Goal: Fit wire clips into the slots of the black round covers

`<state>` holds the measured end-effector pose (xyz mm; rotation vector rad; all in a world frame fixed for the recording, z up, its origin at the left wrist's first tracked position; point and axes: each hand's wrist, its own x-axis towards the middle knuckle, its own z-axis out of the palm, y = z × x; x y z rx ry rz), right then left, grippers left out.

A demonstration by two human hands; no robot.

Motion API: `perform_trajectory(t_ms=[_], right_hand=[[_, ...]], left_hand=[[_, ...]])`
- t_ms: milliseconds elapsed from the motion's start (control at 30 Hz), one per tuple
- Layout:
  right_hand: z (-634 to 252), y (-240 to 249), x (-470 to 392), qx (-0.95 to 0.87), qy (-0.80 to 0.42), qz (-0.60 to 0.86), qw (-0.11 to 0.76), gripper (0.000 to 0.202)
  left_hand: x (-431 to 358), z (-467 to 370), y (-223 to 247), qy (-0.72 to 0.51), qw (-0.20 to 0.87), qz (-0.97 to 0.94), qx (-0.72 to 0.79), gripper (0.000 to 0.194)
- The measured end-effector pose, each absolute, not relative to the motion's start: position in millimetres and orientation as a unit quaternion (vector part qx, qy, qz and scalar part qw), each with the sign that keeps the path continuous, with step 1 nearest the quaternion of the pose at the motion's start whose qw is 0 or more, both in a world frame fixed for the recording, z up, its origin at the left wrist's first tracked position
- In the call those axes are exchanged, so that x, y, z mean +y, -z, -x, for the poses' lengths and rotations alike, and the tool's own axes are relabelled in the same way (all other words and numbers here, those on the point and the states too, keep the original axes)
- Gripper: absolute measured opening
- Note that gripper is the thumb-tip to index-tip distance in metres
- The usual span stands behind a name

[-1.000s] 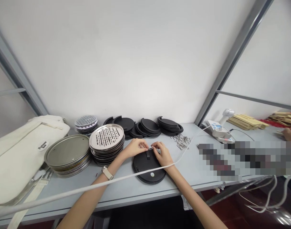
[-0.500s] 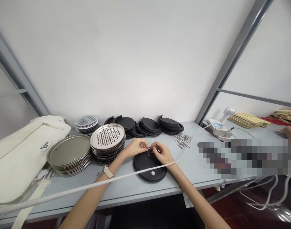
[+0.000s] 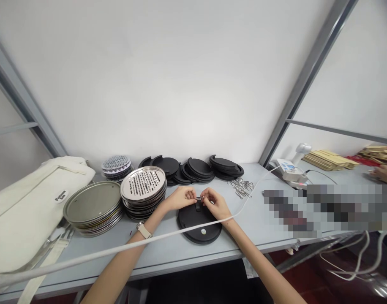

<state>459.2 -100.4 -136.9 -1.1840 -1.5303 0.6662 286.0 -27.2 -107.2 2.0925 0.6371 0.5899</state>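
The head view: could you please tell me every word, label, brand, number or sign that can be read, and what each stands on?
None reads clearly enough to quote.
White bag, oval patch: dark lettering, too blurred to read.
Frontmost black disc, round sticker: any print is too small to read.
White box at right, blue printed panel: too blurred to read.

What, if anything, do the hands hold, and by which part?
A small metal clip, seemingly pinched near its two ends by the left hand and right hand, over the black disc.
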Motion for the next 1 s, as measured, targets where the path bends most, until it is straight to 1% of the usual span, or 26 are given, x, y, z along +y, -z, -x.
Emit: perform_trajectory(t_ms=[67,133,200,267,367,533,700,867,1000], right_hand=[[-458.8,135.4,-101.2,-0.618,-0.325,0.488,0.523,0.010],[-456.9,133.3,-103.0,-0.608,-0.342,0.491,0.521,0.011],[-454.1,131.7,-104.9,-0.620,-0.304,0.508,0.515,0.011],[-451.6,131.4,-105.6,-0.641,-0.235,0.531,0.502,0.014],[-450.5,133.2,-104.0,-0.654,-0.172,0.560,0.478,0.019],[-452.5,136.4,-100.6,-0.657,-0.172,0.578,0.452,0.023],[-453.3,138.7,-100.2,-0.667,-0.165,0.575,0.443,0.026],[-454.2,142.1,-98.6,-0.678,-0.135,0.576,0.436,0.030],[-454.8,142.5,-98.4,-0.680,-0.150,0.574,0.431,0.029]], left_hand=[[-27.1,-285.6,107.0,-0.228,0.420,-0.839,0.260,0.012],[-26.8,-285.1,107.6,-0.224,0.419,-0.841,0.259,0.011],[-26.2,-284.7,108.8,-0.222,0.419,-0.843,0.255,0.010],[-25.5,-284.3,110.3,-0.220,0.419,-0.845,0.250,0.011],[-24.7,-284.0,111.5,-0.215,0.406,-0.853,0.249,0.016],[-24.9,-284.1,110.1,-0.204,0.419,-0.847,0.257,0.023],[-25.7,-284.2,108.8,-0.213,0.423,-0.841,0.260,0.021],[-25.9,-284.5,108.8,-0.237,0.383,-0.848,0.279,0.020],[-26.3,-285.2,109.4,-0.236,0.400,-0.844,0.268,0.020]])
